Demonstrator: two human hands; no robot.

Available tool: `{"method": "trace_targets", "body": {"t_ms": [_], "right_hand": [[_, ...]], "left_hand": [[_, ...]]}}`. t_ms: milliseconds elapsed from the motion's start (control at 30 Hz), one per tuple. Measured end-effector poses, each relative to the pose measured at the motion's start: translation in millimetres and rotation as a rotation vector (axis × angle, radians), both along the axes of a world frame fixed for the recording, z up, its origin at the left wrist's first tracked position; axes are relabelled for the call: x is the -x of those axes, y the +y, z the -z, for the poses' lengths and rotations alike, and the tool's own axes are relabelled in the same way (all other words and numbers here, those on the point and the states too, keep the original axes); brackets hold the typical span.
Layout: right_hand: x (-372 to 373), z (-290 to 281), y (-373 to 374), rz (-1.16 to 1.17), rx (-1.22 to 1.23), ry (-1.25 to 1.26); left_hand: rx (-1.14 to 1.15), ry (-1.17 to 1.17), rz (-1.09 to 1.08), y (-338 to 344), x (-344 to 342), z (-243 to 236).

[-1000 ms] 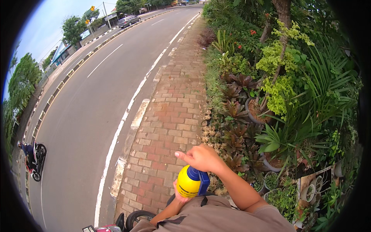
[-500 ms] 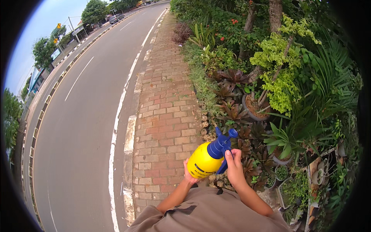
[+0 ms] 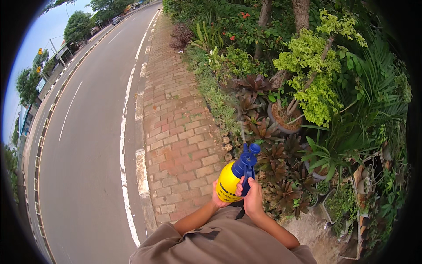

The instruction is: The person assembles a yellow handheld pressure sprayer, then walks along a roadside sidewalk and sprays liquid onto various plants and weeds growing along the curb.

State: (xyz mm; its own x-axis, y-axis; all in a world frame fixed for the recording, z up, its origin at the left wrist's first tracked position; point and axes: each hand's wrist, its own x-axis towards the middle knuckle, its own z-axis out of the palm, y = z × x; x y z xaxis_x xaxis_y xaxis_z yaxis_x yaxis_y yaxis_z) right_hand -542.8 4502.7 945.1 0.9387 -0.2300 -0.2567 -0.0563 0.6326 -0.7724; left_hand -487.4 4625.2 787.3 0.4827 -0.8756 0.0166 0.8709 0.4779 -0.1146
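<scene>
A yellow pump sprayer [image 3: 228, 180] with a blue top is held at waist height, its nozzle pointed away from me toward the plants. My left hand [image 3: 216, 196] cups the side of the yellow tank. My right hand [image 3: 249, 191] grips the blue handle [image 3: 249, 174], thumb up. A thin, pale spray [image 3: 241, 127] rises from the nozzle in front of the dark reddish rosette plants [image 3: 263, 130]. A large pot [image 3: 285, 123] holding a small light green tree [image 3: 316, 105] stands just beyond them, to the right.
A brick sidewalk [image 3: 176, 141] runs ahead, with a painted curb [image 3: 141, 169] and a road [image 3: 79, 154] to the left. A car [image 3: 118, 20] is far up the road. Dense shrubs, trees, smaller pots and a white frame [image 3: 364, 185] line the right side.
My right hand has moved from over the pump top down onto the handle. Spray now shows at the nozzle. The view has turned rightward, and the passing motorbike is out of sight.
</scene>
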Motion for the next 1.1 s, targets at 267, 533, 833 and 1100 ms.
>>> {"method": "trace_targets", "body": {"t_ms": [267,533,833,1100], "right_hand": [[-131,35,9,0.069,0.069,0.096],[-297,97,-9,0.054,0.323,0.237],[-402,97,31,0.131,0.654,0.374],[-527,110,118,0.401,0.735,0.494]], "left_hand": [[-0.428,0.160,-0.063,1,-109,83],[-0.810,-0.006,0.134,-10,-298,57],[-0.954,-0.065,0.537,23,-411,104],[-0.790,-0.170,0.706,72,-561,107]]}}
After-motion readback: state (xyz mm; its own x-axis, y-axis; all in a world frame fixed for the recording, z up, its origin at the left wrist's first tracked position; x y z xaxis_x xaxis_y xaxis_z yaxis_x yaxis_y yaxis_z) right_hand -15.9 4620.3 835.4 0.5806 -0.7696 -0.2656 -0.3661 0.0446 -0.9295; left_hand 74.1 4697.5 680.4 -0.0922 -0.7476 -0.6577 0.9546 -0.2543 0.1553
